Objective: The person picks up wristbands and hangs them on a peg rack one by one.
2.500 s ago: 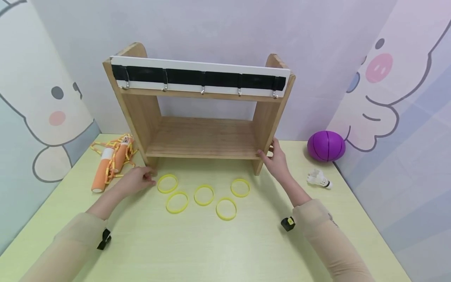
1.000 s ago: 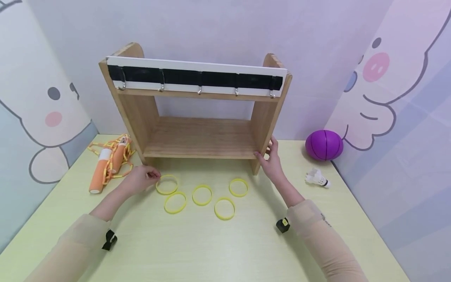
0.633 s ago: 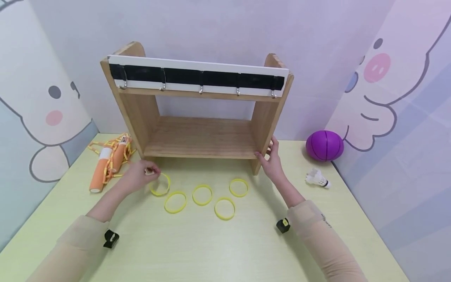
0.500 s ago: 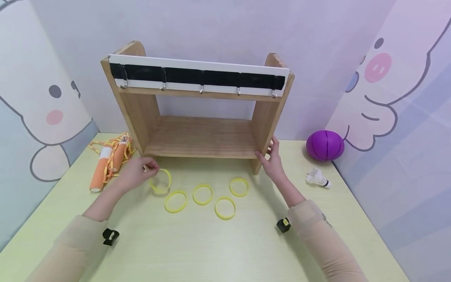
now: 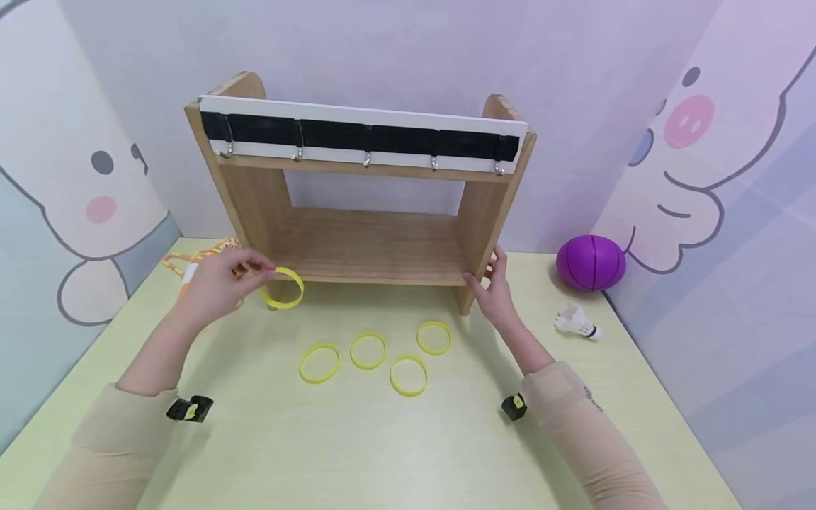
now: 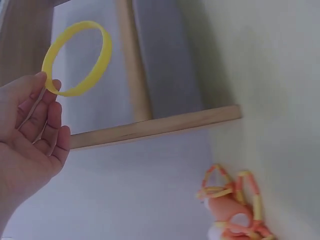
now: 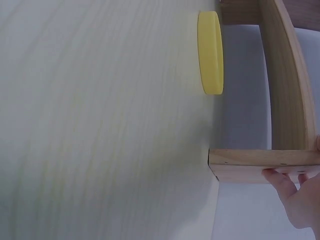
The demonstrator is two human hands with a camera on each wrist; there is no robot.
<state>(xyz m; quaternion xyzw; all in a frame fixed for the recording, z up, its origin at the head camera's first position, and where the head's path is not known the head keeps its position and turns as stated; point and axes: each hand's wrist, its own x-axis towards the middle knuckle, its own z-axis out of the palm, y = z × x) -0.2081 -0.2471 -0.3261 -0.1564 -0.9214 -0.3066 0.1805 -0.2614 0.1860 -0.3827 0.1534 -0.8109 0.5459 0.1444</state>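
In the head view, my left hand (image 5: 213,283) pinches a thin yellow ring (image 5: 285,306) between thumb and fingertips. The ring hangs above the table, in front of the left leg of the wooden shelf (image 5: 376,244); the left wrist view shows it upright and tilted. My right hand (image 5: 496,294) grips the shelf's right side panel, thumb at the front edge and fingers on the outer face. Several more yellow rings (image 5: 368,367) lie flat in front of the shelf. Across the shelf's top front runs a white board (image 5: 382,113) with a black strip and several metal hooks (image 5: 367,160).
A jump rope with orange handles (image 6: 227,207) lies left of the shelf, partly hidden by my left hand in the head view. On the right are a purple ball (image 5: 590,263) and a white shuttlecock (image 5: 575,322). Walls with cartoon prints enclose the pale table (image 5: 357,453).
My left hand has picked up the leftmost yellow ring from the table and raised it toward the shelf's left side. The right hand has kept its grip on the panel.
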